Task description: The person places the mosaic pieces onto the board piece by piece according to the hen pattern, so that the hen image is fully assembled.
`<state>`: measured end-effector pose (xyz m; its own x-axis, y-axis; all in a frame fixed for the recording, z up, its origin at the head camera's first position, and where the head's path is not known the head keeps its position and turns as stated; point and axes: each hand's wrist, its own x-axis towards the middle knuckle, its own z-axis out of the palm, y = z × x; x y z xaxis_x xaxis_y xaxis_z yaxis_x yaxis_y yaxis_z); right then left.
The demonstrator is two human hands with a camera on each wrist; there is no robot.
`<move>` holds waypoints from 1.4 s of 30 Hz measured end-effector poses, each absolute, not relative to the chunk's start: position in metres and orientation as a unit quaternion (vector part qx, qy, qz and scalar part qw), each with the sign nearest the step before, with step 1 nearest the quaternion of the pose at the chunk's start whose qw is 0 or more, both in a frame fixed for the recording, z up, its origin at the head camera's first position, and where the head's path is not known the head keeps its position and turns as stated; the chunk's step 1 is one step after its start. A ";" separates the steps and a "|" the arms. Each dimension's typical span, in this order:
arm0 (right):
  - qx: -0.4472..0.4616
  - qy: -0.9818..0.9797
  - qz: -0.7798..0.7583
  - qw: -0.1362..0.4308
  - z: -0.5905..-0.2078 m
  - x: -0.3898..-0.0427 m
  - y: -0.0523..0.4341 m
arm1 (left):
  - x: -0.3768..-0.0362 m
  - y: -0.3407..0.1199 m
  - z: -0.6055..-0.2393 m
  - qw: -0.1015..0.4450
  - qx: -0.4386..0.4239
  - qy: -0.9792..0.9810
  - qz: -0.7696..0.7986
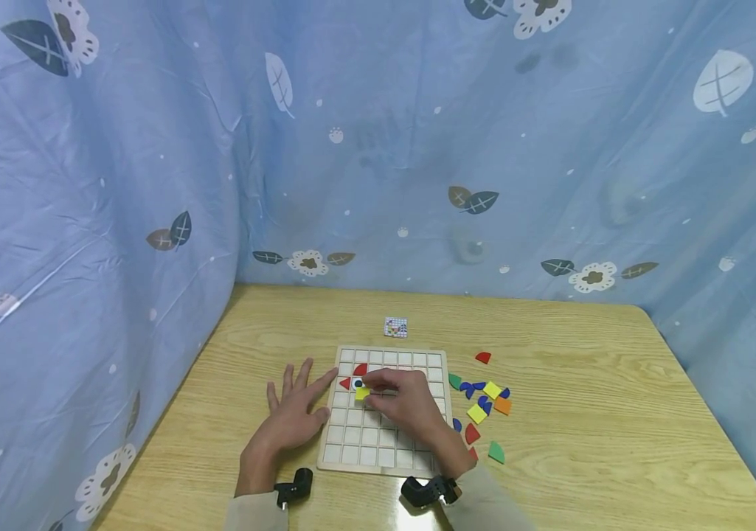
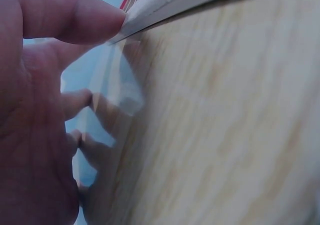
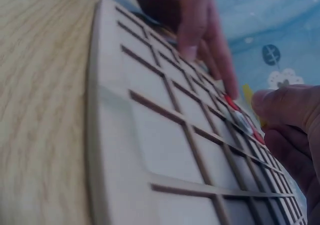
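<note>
Right hand (image 1: 407, 404) pinches a yellow square tile (image 1: 362, 393) over the grid board (image 1: 384, 450), far-left cells, just near of the red pieces (image 1: 353, 376). Tile lies flat, edges roughly along the grid; no long axis. Left hand (image 1: 294, 417) released, fingers flat on the worktop (image 1: 583, 442), thumb against the board's left edge, apparently steadying it. Loose pieces (image 1: 484, 402) lie right.

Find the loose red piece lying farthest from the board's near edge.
The red piece alone at the far end of the scatter, right of the board. The other loose reds lie near the right wrist.
</note>
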<state>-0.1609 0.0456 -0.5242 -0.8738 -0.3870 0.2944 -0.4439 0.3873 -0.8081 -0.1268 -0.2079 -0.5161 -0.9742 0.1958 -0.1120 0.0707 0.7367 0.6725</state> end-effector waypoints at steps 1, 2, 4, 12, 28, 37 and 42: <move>0.252 -0.832 0.494 0.029 -0.525 -0.161 0.044 | -0.127 -0.208 -0.516 0.088 0.073 0.927 0.356; 0.256 -0.832 0.492 0.030 -0.526 -0.161 0.042 | -0.127 -0.208 -0.516 0.088 0.074 0.927 0.357; 0.261 -0.834 0.485 0.031 -0.528 -0.161 0.039 | -0.126 -0.208 -0.516 0.089 0.075 0.926 0.359; 0.263 -0.853 0.448 0.044 -0.532 -0.160 0.033 | -0.126 -0.208 -0.516 0.090 0.077 0.923 0.365; 0.280 -0.866 0.405 0.084 -0.530 -0.153 0.032 | -0.127 -0.209 -0.523 0.056 0.089 0.915 0.389; 0.294 -0.851 0.429 0.069 -0.530 -0.153 0.031 | -0.126 -0.208 -0.519 0.071 0.085 0.919 0.378; 0.303 -0.852 0.424 0.053 -0.529 -0.152 0.032 | -0.126 -0.206 -0.515 0.079 0.077 0.921 0.372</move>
